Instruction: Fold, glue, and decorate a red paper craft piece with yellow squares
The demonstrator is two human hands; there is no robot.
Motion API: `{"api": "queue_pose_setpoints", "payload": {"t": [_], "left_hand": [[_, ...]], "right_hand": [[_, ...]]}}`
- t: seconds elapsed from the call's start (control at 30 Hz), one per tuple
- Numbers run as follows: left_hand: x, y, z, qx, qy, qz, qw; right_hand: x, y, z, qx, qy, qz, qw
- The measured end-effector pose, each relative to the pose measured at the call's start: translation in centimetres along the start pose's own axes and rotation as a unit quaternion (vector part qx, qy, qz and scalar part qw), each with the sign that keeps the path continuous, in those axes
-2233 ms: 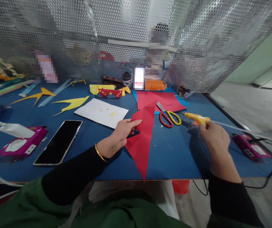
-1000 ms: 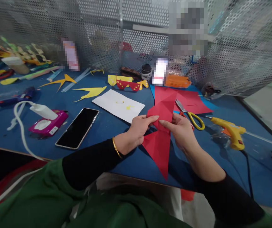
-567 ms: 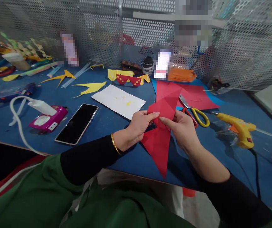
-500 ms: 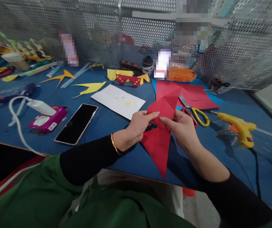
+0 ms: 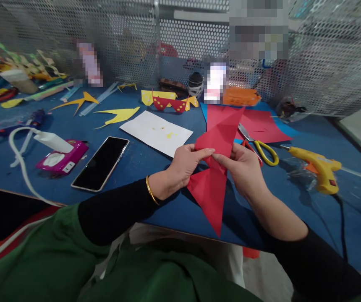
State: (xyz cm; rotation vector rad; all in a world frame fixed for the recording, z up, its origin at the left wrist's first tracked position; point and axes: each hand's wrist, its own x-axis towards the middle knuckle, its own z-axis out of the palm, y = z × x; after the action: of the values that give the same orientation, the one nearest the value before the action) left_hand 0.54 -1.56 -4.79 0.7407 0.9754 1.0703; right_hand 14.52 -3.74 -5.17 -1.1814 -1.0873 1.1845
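A folded piece of red paper point(image 5: 213, 191) is held above the near side of the blue table point(image 5: 155, 201). My left hand point(image 5: 185, 167) pinches its middle from the left, thumb on top. From the right, my right hand point(image 5: 241, 167) grips the same spot, and the two thumb tips almost meet. One pointed end hangs toward me, and the upper part fans out away from me. The fingers beneath the paper are hidden. Just beyond my right hand lie scissors point(image 5: 266, 152) with one red and one yellow handle, partly covered by that hand.
A yellow glue gun point(image 5: 320, 167) lies at right, its cord trailing forward. White paper point(image 5: 158, 133), a phone point(image 5: 101, 163) and a magenta power socket point(image 5: 62, 157) sit at left. Red sheets point(image 5: 265, 126) and paper glasses point(image 5: 169, 104) are farther back, before a perforated metal screen point(image 5: 130, 42).
Both hands keep their hold on the red paper. The upper part of the paper has tilted slightly to the right, and the right thumb has shifted a little.
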Motion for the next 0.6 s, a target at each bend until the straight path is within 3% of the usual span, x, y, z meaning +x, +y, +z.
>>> {"api": "queue_pose_setpoints", "payload": {"t": [0.17, 0.33, 0.6], "left_hand": [[-0.25, 0.16, 0.22, -0.032, 0.004, -0.014, 0.999], [-0.27, 0.3, 0.28, -0.031, -0.028, -0.039, 0.998], [0.06, 0.33, -0.03, 0.033, 0.018, 0.047, 0.998]], "right_hand": [[-0.32, -0.26, 0.23, -0.032, -0.018, -0.002, 0.999], [-0.36, -0.52, 0.34, -0.014, -0.013, 0.055, 0.998], [-0.29, -0.44, 0.18, -0.02, 0.017, 0.025, 0.999]]}}
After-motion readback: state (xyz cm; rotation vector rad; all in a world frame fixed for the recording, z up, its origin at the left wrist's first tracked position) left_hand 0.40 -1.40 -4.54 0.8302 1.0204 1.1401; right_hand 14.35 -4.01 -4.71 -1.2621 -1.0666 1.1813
